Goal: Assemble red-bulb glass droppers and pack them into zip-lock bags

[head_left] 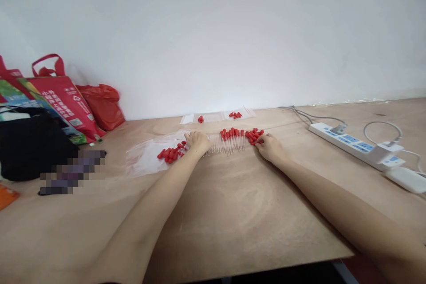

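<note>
Clear glass dropper tubes [216,145] lie side by side in a row on the wooden table. Several at the right end carry red rubber bulbs [232,133]. My left hand [199,142] is bent down at the left end of this row, beside a pile of red bulbs [170,154] on a clear plastic bag [144,159]; its fingers look closed, but what they hold is hidden. My right hand [271,148] has its thumb and fingers pinched at the edge of another pile of loose red rubber bulbs [254,135], apparently on one bulb.
Flat plastic bags [213,117] with a few red bulbs lie at the back near the wall. A power strip [353,144] with plugs and cables stands right. At left are red shopping bags [66,102], a black bag [36,146] and a blurred-out dark object [75,172].
</note>
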Demonstrator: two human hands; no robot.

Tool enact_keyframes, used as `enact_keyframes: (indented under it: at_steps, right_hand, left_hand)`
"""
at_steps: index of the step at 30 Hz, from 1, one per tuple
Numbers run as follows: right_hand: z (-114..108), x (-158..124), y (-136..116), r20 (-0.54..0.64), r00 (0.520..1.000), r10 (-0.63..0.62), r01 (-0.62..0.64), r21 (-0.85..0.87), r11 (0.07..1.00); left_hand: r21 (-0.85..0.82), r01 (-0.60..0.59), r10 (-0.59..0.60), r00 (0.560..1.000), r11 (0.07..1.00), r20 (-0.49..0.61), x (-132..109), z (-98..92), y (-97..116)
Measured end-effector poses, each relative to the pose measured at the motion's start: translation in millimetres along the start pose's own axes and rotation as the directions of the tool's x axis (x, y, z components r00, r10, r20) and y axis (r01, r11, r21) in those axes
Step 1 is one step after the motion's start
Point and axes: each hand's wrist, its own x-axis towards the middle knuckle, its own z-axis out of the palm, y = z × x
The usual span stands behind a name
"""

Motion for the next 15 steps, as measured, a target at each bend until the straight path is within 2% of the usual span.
enact_keyframes:
  at_steps: [5,9,12,15]
  right_hand:
    - [-2,-3,-3,-0.037,0.999,-0.035,0.033,-0.032,0.999]
    - [-6,-4,-9,-0.036,0.998,-0.054,0.054,0.009,0.998]
    - [-6,-6,-16,-0.072,0.989,-0.127,0.139,0.186,0.973]
    - [-4,-11,-29,-0.157,0.955,-0.251,0.292,0.355,0.888]
  left_hand:
    - [-0.009,0.026,-0.026,0.998,1.000,0.065,9,1.2,5]
    - [-0.045,-0.008,0.010,0.999,0.999,0.043,3,-6.9,6]
    - [-0.095,-0.106,0.105,0.994,0.990,-0.019,-15,-17.0,-2]
    - [-0.158,-0.280,0.269,0.959,0.947,-0.085,-41,-20.0,-20]
